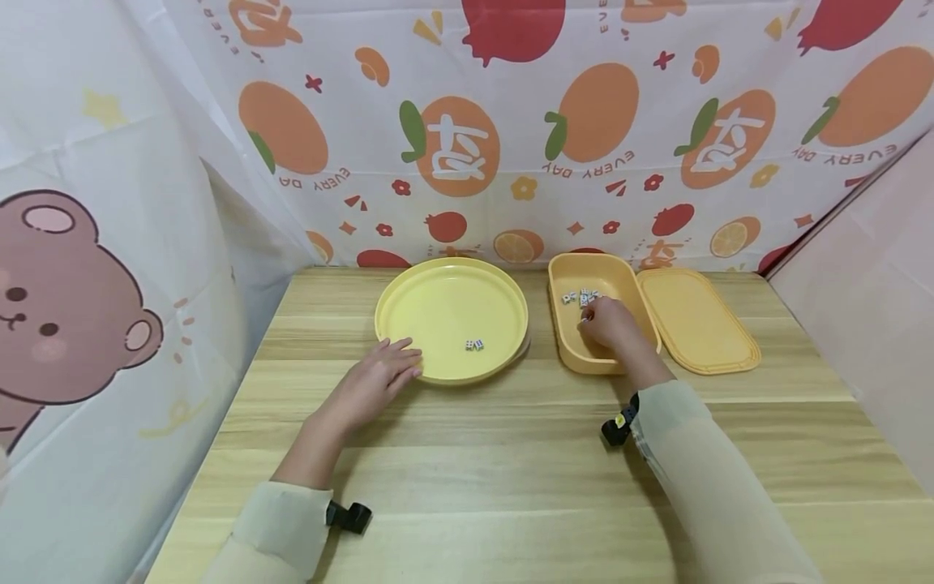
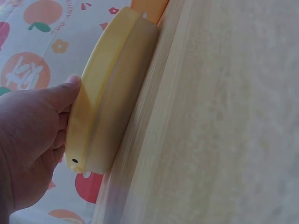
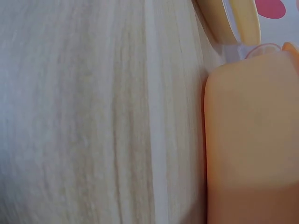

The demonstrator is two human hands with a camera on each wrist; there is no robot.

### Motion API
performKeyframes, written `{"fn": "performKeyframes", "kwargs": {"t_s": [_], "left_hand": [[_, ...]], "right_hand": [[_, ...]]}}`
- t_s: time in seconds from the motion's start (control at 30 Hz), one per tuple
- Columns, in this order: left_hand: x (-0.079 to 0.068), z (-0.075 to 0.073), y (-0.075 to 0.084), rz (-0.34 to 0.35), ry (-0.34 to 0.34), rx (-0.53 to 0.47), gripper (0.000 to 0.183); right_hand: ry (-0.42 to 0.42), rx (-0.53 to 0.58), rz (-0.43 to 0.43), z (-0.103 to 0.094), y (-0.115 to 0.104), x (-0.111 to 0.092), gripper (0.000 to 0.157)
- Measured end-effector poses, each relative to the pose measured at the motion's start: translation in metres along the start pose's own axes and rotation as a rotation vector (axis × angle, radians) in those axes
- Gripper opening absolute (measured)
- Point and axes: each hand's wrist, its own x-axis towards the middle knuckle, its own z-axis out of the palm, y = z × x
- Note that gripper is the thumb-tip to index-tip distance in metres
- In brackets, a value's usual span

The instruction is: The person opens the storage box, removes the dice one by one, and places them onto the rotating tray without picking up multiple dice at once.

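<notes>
My left hand (image 1: 374, 381) rests on the near-left rim of a round yellow tray (image 1: 445, 300), fingers lying over the edge. In the left wrist view the thumb lies on the tray's yellow side wall (image 2: 100, 74). Two small white dice (image 1: 474, 345) sit together toward the tray's near right. To the right, my right hand (image 1: 611, 324) reaches into an orange rectangular box (image 1: 558, 337), its fingers curled around a small white die (image 1: 583, 320) at the fingertips. Several more dice (image 1: 584, 297) lie on the box floor beyond the hand. The right wrist view shows only the box's outer wall (image 3: 252, 140), not the hand.
An orange lid (image 1: 700, 320) lies flat against the box's right side. Behind the wooden table (image 1: 467, 470) hangs a fruit-print cloth (image 1: 511, 138), and a bear-print cloth (image 1: 73, 324) hangs at the left. The tray and box stand close to the table's back edge.
</notes>
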Motion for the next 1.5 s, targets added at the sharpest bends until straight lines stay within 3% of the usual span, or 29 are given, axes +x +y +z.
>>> {"fn": "performKeyframes", "kwargs": {"t_s": [0.5, 0.77, 0.93, 1.23, 1.37, 1.5], "left_hand": [[-0.001, 0.003, 0.0, -0.02, -0.015, -0.005, 0.032], [-0.002, 0.003, 0.002, -0.012, -0.008, -0.017, 0.032], [-0.002, 0.002, 0.003, -0.014, -0.012, -0.016, 0.031], [-0.002, -0.001, 0.002, -0.023, -0.004, -0.007, 0.031], [-0.002, -0.002, 0.003, -0.025, -0.01, -0.01, 0.031], [-0.002, -0.002, 0.003, -0.022, -0.01, -0.013, 0.031]], "right_hand": [[-0.017, 0.04, 0.074, 0.001, 0.004, 0.003, 0.024], [0.048, 0.148, 0.02, 0.001, 0.008, 0.001, 0.029], [0.164, 0.222, -0.094, 0.0, 0.004, -0.004, 0.028], [0.382, 0.415, -0.284, 0.003, -0.043, -0.024, 0.025], [0.394, 0.504, -0.361, 0.017, -0.068, -0.027, 0.025], [0.367, 0.54, -0.376, 0.037, -0.085, -0.029, 0.028]]}}
